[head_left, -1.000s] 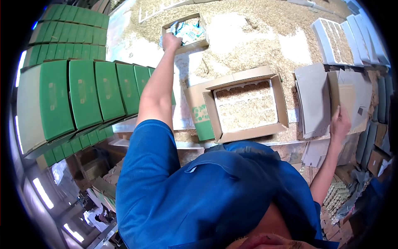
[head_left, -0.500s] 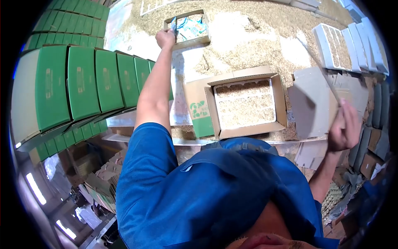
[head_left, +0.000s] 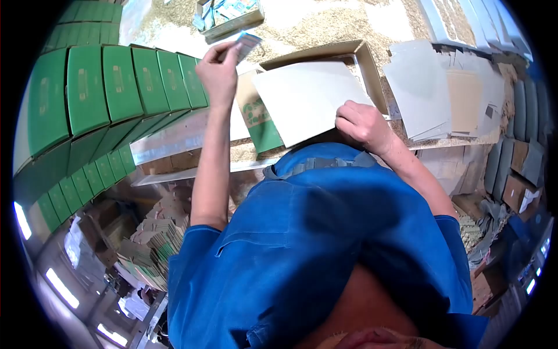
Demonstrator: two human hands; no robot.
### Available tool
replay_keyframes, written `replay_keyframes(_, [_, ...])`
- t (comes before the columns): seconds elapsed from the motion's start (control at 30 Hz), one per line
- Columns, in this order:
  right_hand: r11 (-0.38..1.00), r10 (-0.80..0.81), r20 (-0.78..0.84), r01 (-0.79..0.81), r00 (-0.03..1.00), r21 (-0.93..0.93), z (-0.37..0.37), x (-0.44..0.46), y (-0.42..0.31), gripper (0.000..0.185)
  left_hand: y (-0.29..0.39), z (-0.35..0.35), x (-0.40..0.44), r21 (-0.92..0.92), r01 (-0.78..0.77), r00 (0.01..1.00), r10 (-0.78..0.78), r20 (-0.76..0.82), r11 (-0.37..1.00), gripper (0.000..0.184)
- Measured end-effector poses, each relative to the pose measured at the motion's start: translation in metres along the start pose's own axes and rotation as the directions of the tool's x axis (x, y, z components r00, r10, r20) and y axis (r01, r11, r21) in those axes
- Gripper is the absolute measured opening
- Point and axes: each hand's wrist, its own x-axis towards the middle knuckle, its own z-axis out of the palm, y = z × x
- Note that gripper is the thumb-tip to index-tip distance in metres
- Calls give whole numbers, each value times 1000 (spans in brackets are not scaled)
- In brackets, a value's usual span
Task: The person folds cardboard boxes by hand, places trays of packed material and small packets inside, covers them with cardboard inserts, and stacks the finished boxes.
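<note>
Between the thumb and fingers of my left hand [head_left: 218, 74] is a small blue-and-white packet [head_left: 249, 44], held above the left side of an open carton [head_left: 374, 71]. My right hand [head_left: 365, 124] grips the near right edge of a white cardboard sheet [head_left: 308, 99]. The sheet lies tilted across the carton's opening and hides most of what is inside. A green-printed flap [head_left: 260, 125] sticks out at the carton's left. Farther back, a shallow cardboard box [head_left: 237, 25] contains several blue packets [head_left: 228, 9].
Green boxes [head_left: 87, 87] stand in rows along the left. Grey cardboard sheets [head_left: 415, 87] lie stacked right of the carton, with white trays [head_left: 447, 17] behind them. Loose tan flakes [head_left: 314, 29] cover parts of the table. Flattened cartons [head_left: 154, 247] are stacked low at the left.
My left hand has come back from the shallow box with a packet. My right hand has brought the cardboard sheet from the right over the carton. The view has shifted.
</note>
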Motion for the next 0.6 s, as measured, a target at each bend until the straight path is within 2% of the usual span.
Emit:
replay_keyframes(0.1, [999, 36, 65, -34, 997, -23, -4, 4, -6, 16, 28, 9, -44, 16, 12, 998, -13, 55, 1000, 11])
replay_keyframes(0.17, [998, 46, 57, -44, 997, -47, -2, 5, -11, 16, 34, 15, -65, 28, -63, 984, 57, 171, 998, 15])
replay_keyframes(0.23, [995, 51, 89, -44, 995, -86, -2, 7, -13, 14, 34, 25, -81, 68, -220, 947, 197, 256, 973, 19])
replay_keyframes(0.33, [992, 58, 42, -53, 997, -115, -2, 15, -16, 12, 34, 35, -95, 227, -326, 888, 215, 405, 918, 18])
replay_keyframes(0.37, [987, 86, 46, -79, 995, -142, 1, 15, -15, 12, 33, 35, -100, 312, -330, 851, 138, 507, 891, 17])
replay_keyframes(0.4, [976, 204, 172, -188, 964, -106, 6, 10, -7, 12, 29, 33, -102, 381, -437, 760, 108, 641, 815, 18])
replay_keyframes(0.43, [975, 208, 164, -191, 964, -115, 12, 9, 2, 12, 33, 34, -100, 421, -550, 654, 59, 754, 721, 19])
replay_keyframes(0.47, [935, 326, 361, -355, 874, 15, 18, 8, 9, 20, 38, 32, -103, 498, -564, 523, -181, 833, 658, 31])
replay_keyframes(0.5, [843, 386, 557, -526, 736, 111, 22, 7, 13, 29, 37, 31, -104, 479, -606, 425, -250, 870, 635, 36])
replay_keyframes(0.53, [789, 436, 613, -608, 659, 92, 26, 6, 14, 44, 36, 30, -108, 465, -638, 418, -231, 878, 613, 37])
replay_keyframes(0.57, [786, 441, 609, -612, 659, 93, 25, 0, 14, 44, 36, 28, -112, 451, -669, 410, -213, 887, 590, 39])
replay_keyframes(0.6, [795, 456, 482, -586, 748, 157, 22, -7, 14, 40, 39, 25, -116, 449, -673, 407, -212, 889, 588, 39])
